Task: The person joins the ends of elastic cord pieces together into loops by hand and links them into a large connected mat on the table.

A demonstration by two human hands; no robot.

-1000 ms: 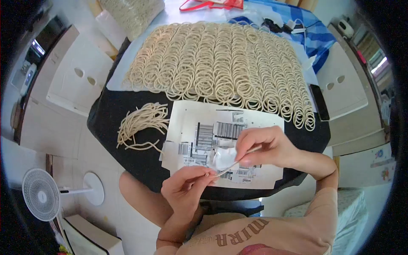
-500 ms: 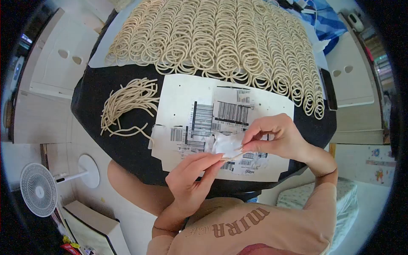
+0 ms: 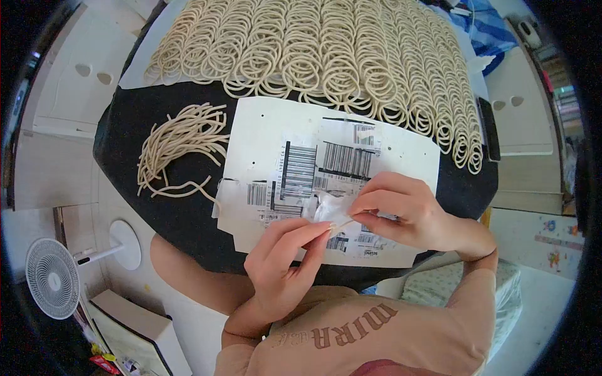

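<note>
A short stretch of beige cord (image 3: pixel 343 224) spans the small gap between my hands. My left hand (image 3: pixel 283 257) pinches one end of it between thumb and fingertips. On the other end my right hand (image 3: pixel 401 210) is closed, thumb against fingers. Just behind the fingertips lies a crumpled white piece of film or paper (image 3: pixel 331 205), partly covered by the right hand. Both hands are above a white board (image 3: pixel 251 144) with barcode labels (image 3: pixel 346 160) stuck on it. Most of the cord is hidden by the fingers.
Many beige cord rings (image 3: pixel 301 56) lie in overlapping rows across the back of the black-covered table (image 3: pixel 119 138). A bundle of loose cut cords (image 3: pixel 182 141) lies left of the board. A phone (image 3: pixel 488 128) rests at the right edge. A fan (image 3: pixel 54 279) stands at lower left.
My right hand has turned slightly, its fingers now lying more together over the cord. My left hand stays nearly in place. The whole view has shifted a little.
</note>
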